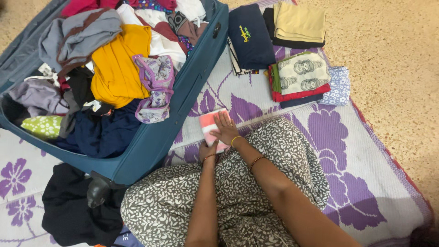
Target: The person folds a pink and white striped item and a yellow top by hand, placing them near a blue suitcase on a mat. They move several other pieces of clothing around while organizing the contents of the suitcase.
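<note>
1. Pressing flat near the frame's centre, the right hand (225, 128) lies with fingers spread wide on a folded pink and white cloth (211, 126).
2. Left hand (208, 151) touches the cloth's lower edge, fingers loosely curled.
3. Open teal suitcase (155, 137) of clothes fills the upper left.

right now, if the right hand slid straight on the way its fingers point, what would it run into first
The right hand lies flat on a pink and white folded cloth, fingers pointing up the mat. Past the cloth's edge, bare mat, then probably the folded navy shirt, though depth is hard to judge.
</note>
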